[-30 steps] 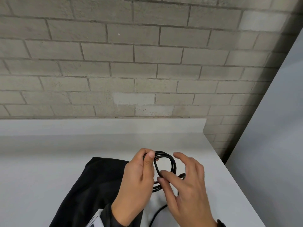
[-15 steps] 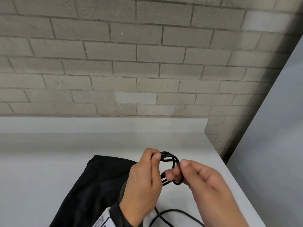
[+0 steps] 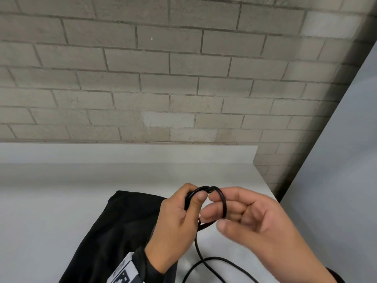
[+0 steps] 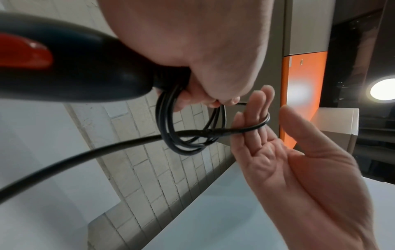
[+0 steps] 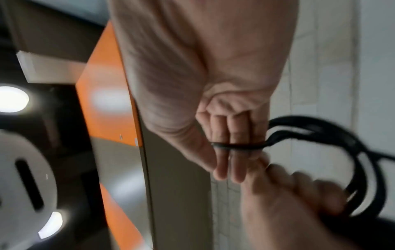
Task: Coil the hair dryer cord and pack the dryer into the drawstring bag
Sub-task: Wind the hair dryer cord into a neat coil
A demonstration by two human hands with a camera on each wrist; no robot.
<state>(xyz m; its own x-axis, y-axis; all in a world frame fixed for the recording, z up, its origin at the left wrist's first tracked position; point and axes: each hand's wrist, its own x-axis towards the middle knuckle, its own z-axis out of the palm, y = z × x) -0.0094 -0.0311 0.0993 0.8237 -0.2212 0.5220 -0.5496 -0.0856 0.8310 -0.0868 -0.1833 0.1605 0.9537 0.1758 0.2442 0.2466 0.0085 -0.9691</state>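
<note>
My left hand grips a small coil of black cord above the white table, thumb pressed on the loops. In the left wrist view the black hair dryer with its red switch sits under the left palm, by the coil. One loop of cord wraps round the fairly straight fingers of my right hand, whose thumb stands apart. Loose cord trails down onto the table. The black drawstring bag lies flat beneath and left of my left hand.
A grey brick wall rises behind the table's low white back lip. The table's right edge is near my right hand, beside a pale grey panel. A marker tag shows on my left sleeve.
My right hand has let go of its pinch at the coil and spread, with a new loop of cord round its fingers. The left hand has kept its grip on the coil.
</note>
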